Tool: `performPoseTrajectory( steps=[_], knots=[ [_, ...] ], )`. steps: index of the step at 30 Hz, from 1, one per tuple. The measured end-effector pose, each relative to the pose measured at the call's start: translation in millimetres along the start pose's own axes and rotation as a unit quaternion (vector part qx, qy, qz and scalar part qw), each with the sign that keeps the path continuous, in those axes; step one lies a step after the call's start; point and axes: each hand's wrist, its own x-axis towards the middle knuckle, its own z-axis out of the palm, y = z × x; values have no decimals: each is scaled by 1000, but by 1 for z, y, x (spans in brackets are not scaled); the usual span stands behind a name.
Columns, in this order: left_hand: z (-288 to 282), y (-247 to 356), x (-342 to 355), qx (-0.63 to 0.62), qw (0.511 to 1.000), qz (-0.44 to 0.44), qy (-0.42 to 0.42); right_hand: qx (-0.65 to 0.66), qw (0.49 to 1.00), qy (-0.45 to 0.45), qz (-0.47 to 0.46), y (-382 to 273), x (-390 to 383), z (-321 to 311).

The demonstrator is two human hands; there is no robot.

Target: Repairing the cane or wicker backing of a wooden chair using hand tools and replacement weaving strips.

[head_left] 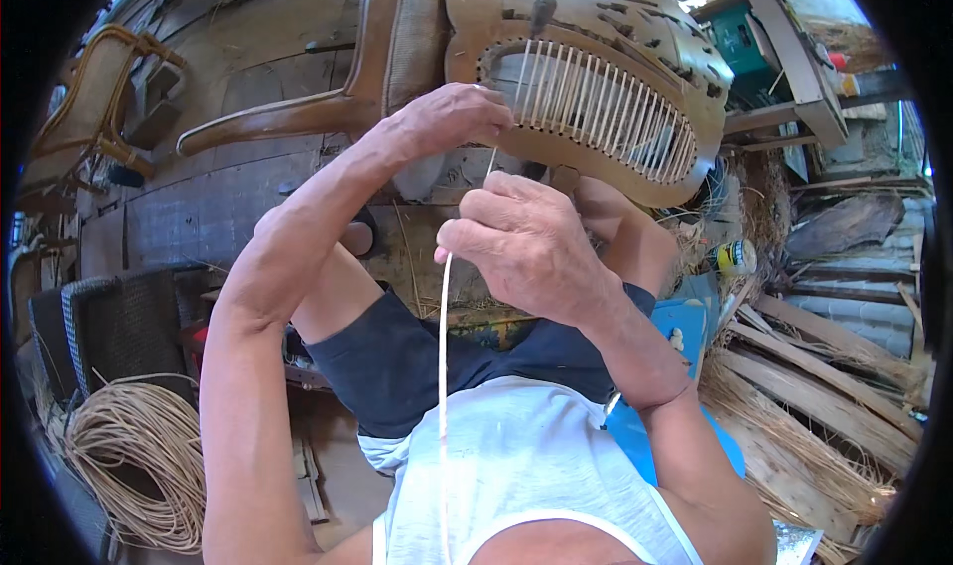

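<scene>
A wooden chair back (pixel 695 78) lies in front of me, with pale cane strands (pixel 596 98) strung in a row across its oval opening. My right hand (pixel 521 242) pinches a long cane strand (pixel 443 366), whose lower length hangs down over my white top. From the right hand the strand runs up to my left hand (pixel 452 123). That hand is closed on it at the left lower rim of the opening, its fingertips partly hidden. An awl-like tool with a dark handle (pixel 543 11) stands at the upper rim of the opening.
A coil of cane (pixel 139 461) lies at the lower left, near a dark woven seat (pixel 124 332). Another chair frame (pixel 94 88) stands far left. Right of me are a blue plastic seat (pixel 685 322), a yellow can (pixel 735 258), wood strips (pixel 814 406) and a wooden stand (pixel 819 108).
</scene>
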Motion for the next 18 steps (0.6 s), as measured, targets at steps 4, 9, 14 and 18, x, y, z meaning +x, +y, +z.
performPoseTrajectory(
  steps=[4, 9, 14, 18],
  knots=[
    [3, 2, 4, 59, 997, 50, 22, 25, 999, -28, -14, 8, -4, -2],
    [13, 1, 10, -20, 998, -30, 57, 116, 986, -117, 4, 30, 5, -19],
    [9, 3, 22, -231, 940, -223, 113, 228, 955, 47, 184, 112, 12, -85],
    [-11, -9, 26, -354, 877, -312, 86, 152, 921, 191, 305, 204, 16, -56]
  ],
)
